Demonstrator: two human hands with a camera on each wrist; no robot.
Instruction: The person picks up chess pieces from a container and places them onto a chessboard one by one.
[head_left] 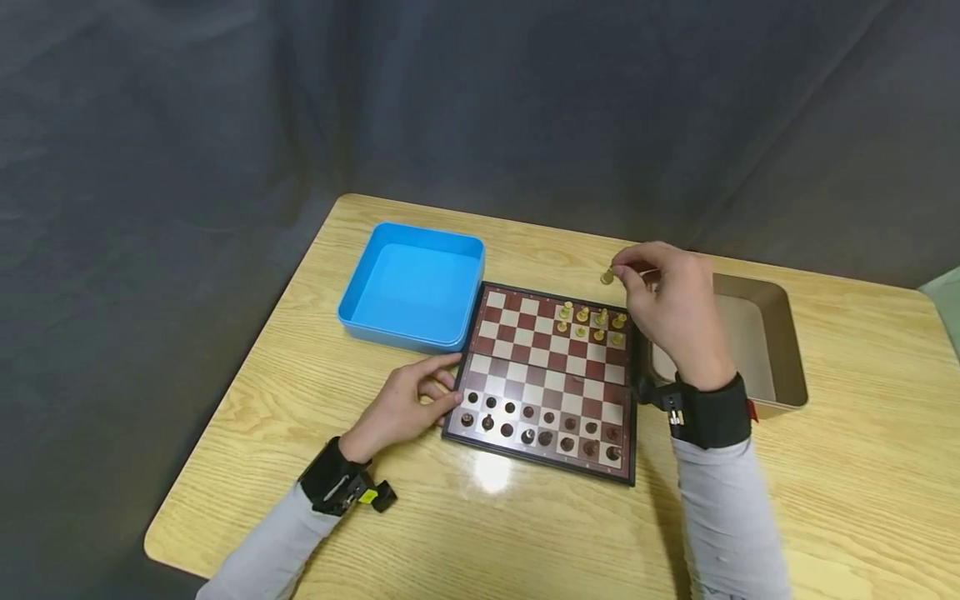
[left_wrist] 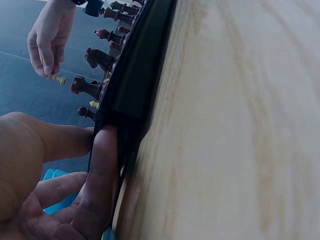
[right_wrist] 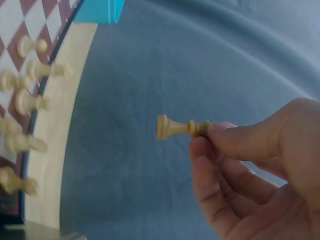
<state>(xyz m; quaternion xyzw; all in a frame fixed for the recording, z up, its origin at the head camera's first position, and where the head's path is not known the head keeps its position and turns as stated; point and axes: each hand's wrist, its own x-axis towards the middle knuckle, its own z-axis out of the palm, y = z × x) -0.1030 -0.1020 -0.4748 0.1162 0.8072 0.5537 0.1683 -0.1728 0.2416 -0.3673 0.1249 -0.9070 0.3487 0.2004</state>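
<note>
A folding chessboard (head_left: 525,373) lies flat on the table with a chess set partly laid out on it. My left hand (head_left: 405,404) grips its left edge near the close corner, thumb and fingers at the rim. Past the board's far right corner, my right hand (head_left: 675,312) holds up a pale yellow chess piece (right_wrist: 175,128), its head pinched between thumb and fingers and its base pointing away. Several yellow pieces (head_left: 582,314) stand in two rows at the far right of the board. Two rows of dark brown pieces (head_left: 528,436) line the near side.
A blue square box (head_left: 420,287) sits against the board's far left side. On the right, a brown-grey bin (head_left: 789,350) stands partly behind my right hand and wrist. The wooden table (head_left: 862,400) ends at a dark curtain (head_left: 525,125) at the back.
</note>
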